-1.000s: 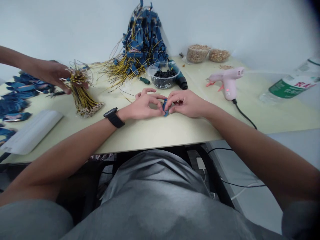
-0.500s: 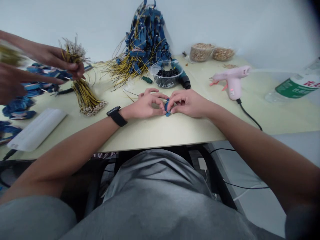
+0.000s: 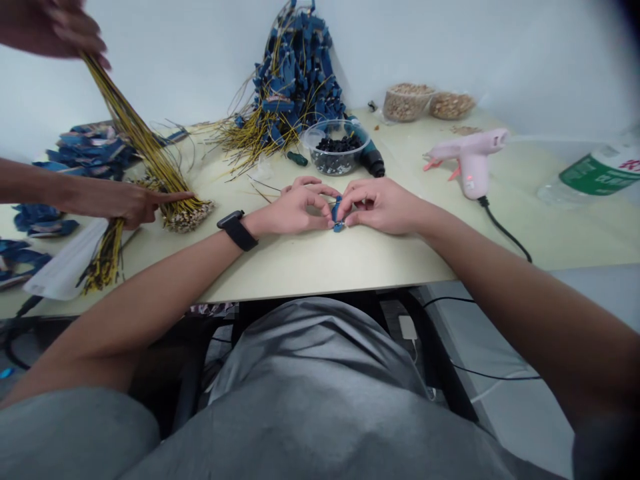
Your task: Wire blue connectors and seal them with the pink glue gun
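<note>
A small blue piece [image 3: 337, 215] is pinched between both of my hands, low over the near part of the pale table [image 3: 300, 267]. My left hand [image 3: 303, 210] grips it from the left, thumb and fingertips together. From the right, my right hand [image 3: 377, 207] closes thumb and index finger on the same piece. Thin wires [image 3: 263, 192] stick out behind my left hand. Beyond the hands stands a clear round tub [image 3: 336, 163] with small black parts, beside a green-and-black tool [image 3: 373, 160].
A pile of blue pieces with yellow wires [image 3: 297, 80] is at the back. Another person's hands [image 3: 125, 203] handle wire bundles at left, near a white power strip [image 3: 67, 260]. To the right are a pink glue gun [image 3: 473, 157] and a bottle [image 3: 593, 175].
The other person's hands have moved apart; one has lifted long wires up and left, the other has come lower with a second bundle. My hands look nearly unchanged; the view has shifted slightly.
</note>
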`<state>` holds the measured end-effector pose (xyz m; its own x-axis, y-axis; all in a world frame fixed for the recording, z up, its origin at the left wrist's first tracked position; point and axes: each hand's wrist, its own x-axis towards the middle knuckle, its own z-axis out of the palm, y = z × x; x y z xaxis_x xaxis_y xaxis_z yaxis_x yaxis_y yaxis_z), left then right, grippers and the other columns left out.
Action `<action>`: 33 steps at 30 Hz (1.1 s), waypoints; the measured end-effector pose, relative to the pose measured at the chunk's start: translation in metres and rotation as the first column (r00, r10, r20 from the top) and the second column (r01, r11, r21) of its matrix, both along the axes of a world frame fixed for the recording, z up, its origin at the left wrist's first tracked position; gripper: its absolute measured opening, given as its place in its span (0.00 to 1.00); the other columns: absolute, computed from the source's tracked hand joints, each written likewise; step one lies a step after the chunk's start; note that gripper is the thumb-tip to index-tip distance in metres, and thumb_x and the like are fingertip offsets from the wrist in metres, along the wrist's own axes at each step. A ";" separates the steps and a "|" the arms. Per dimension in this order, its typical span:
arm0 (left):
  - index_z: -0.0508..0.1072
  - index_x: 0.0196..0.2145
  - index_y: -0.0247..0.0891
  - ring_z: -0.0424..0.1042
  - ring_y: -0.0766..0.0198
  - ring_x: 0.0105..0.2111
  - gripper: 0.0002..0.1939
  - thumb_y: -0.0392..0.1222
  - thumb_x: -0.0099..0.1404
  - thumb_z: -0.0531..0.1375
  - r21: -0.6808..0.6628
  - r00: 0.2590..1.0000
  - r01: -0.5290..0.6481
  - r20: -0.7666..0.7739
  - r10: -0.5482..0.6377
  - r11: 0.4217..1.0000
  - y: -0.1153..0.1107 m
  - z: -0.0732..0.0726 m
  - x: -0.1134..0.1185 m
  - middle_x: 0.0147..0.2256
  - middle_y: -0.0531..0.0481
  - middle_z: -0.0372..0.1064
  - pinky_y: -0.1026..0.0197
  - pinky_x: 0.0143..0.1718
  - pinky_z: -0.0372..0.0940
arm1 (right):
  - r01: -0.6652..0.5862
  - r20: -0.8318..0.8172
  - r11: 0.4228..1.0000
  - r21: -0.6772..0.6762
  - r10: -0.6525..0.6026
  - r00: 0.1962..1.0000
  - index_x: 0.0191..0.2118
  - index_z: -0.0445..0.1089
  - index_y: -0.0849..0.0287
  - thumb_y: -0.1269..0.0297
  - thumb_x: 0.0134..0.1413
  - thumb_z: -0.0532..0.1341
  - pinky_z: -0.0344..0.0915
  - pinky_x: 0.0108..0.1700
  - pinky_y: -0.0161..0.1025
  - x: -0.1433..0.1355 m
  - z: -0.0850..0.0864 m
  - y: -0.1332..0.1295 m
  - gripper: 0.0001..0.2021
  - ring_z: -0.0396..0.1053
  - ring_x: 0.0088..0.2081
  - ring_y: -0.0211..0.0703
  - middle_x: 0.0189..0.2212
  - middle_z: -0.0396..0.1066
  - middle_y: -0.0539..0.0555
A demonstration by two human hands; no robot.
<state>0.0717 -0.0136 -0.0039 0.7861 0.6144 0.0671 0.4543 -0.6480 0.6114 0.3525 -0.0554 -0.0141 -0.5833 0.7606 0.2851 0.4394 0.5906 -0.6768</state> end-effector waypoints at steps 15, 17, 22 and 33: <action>0.91 0.39 0.47 0.53 0.32 0.86 0.16 0.61 0.68 0.75 0.002 1.000 0.002 0.003 -0.002 1.000 0.003 -0.004 0.001 0.76 0.51 0.78 0.25 0.88 0.41 | 0.031 0.005 0.999 0.033 -0.032 0.999 0.39 0.90 0.52 0.62 0.60 0.76 0.62 0.43 0.46 -0.004 -0.002 0.000 0.04 0.69 0.36 0.44 0.37 0.79 0.52; 0.91 0.39 0.47 0.53 0.33 0.86 0.16 0.61 0.68 0.75 -0.006 1.000 0.000 0.003 0.000 1.000 0.003 -0.003 0.000 0.76 0.50 0.78 0.25 0.88 0.42 | 0.023 0.014 1.000 0.014 -0.023 1.000 0.41 0.91 0.52 0.62 0.60 0.76 0.61 0.41 0.45 -0.003 -0.001 0.000 0.05 0.69 0.36 0.43 0.38 0.80 0.52; 0.92 0.40 0.46 0.52 0.32 0.86 0.15 0.60 0.68 0.75 -0.015 1.000 -0.004 0.002 0.004 1.000 0.002 -0.003 0.000 0.76 0.49 0.78 0.26 0.87 0.43 | 0.017 0.009 1.000 -0.006 -0.017 1.000 0.42 0.91 0.52 0.61 0.61 0.77 0.62 0.41 0.45 -0.002 -0.001 0.000 0.05 0.70 0.35 0.43 0.39 0.79 0.52; 0.92 0.39 0.46 0.55 0.33 0.86 0.16 0.60 0.67 0.75 -0.006 1.000 0.001 0.005 -0.001 1.000 0.003 -0.003 0.001 0.76 0.49 0.79 0.26 0.88 0.43 | 0.019 -0.001 0.999 -0.039 -0.019 1.000 0.41 0.91 0.52 0.61 0.61 0.78 0.61 0.40 0.45 -0.003 0.000 -0.001 0.05 0.69 0.35 0.43 0.39 0.79 0.52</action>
<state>0.0723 -0.0109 -0.0072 0.7864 0.6141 0.0674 0.4503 -0.6444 0.6180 0.3491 -0.0560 -0.0141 -0.5681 0.7820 0.2563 0.4491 0.5556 -0.6997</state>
